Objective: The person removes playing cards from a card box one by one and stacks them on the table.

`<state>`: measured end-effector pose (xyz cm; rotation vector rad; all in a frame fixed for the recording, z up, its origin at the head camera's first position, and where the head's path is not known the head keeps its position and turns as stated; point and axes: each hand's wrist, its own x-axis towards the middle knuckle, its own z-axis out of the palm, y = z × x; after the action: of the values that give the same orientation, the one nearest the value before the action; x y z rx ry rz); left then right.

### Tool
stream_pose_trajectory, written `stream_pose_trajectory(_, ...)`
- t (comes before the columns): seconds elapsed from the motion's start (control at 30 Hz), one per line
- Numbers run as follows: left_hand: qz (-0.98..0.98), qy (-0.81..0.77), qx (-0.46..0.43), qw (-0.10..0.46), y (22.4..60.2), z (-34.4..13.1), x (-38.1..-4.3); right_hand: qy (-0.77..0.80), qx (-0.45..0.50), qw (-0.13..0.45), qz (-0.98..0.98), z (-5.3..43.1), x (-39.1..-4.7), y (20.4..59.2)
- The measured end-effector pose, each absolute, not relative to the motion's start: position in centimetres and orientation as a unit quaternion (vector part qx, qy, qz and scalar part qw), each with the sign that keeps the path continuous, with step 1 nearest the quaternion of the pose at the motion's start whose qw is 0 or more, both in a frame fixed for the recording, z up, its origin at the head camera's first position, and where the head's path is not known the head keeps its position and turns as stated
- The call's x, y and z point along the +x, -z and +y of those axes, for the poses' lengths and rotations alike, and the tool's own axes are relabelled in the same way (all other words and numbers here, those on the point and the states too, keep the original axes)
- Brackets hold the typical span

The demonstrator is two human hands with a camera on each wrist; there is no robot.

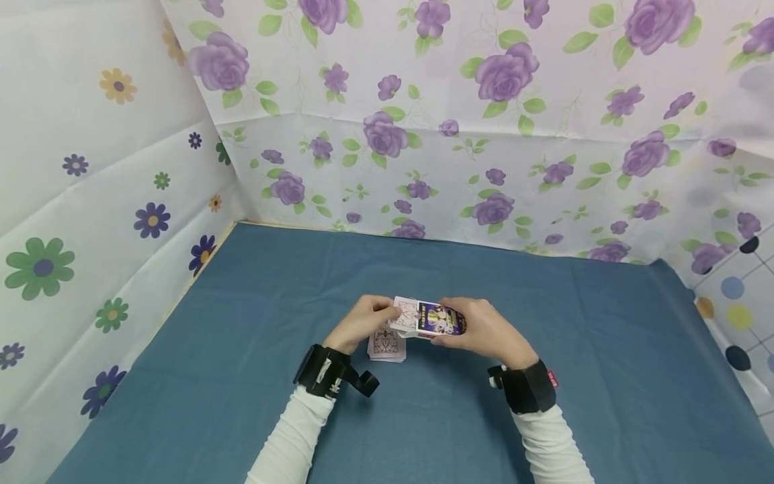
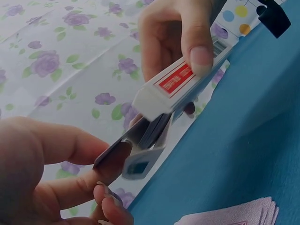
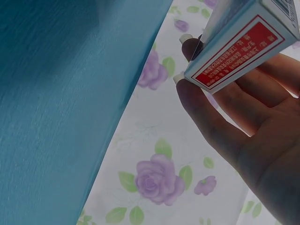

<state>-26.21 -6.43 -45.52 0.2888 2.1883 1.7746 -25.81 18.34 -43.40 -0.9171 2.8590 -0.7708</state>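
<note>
My right hand (image 1: 488,331) grips a playing card box (image 1: 441,318) with a dark, colourful front and a white side bearing a red label (image 3: 239,51). Its open end faces left, and in the left wrist view an end flap (image 2: 138,166) hangs folded out. From that end stick out playing cards (image 1: 406,313) with patterned backs, the rest of them hidden inside the box. Thumb and fingers of my left hand (image 1: 361,324) pinch the protruding end. Just below, a loose pile of playing cards (image 1: 387,345) lies on the blue cloth, partly covered by the held cards.
Blue cloth (image 1: 242,403) covers the table. A flowered sheet (image 1: 447,161) rises behind its far edge, another (image 1: 72,222) along the left, and a dotted one (image 1: 744,316) at the right. Black straps (image 1: 323,371) with small cameras sit on both wrists.
</note>
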Motion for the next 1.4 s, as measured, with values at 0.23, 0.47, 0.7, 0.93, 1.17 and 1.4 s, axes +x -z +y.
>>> stream_pose_trajectory(0.23,0.767,-0.620,0.091,0.137,45.5,-6.9,-26.3,0.243,-0.292,0.013,0.925,18.5,-26.0,43.4)
stream_pose_trajectory(0.47,0.769,-0.622,0.085,0.121,45.5,-7.0,-26.2,0.242,-0.288,0.018,0.927,18.6,-26.0,43.2)
stream_pose_trajectory(0.7,0.765,-0.635,0.055,0.093,45.4,-7.2,-26.2,0.242,-0.286,0.016,0.927,18.8,-26.0,43.2)
stream_pose_trajectory(0.93,0.760,-0.645,0.031,0.074,45.6,-7.2,-26.4,0.245,-0.287,0.011,0.926,18.9,-26.1,43.3)
stream_pose_trajectory(1.17,0.760,-0.648,-0.033,0.045,45.6,-7.6,-26.8,0.250,-0.289,0.012,0.924,18.9,-26.2,43.4)
stream_pose_trajectory(1.4,0.776,-0.628,-0.043,0.034,45.8,-8.2,-27.1,0.245,-0.294,0.014,0.924,18.9,-26.2,43.4)
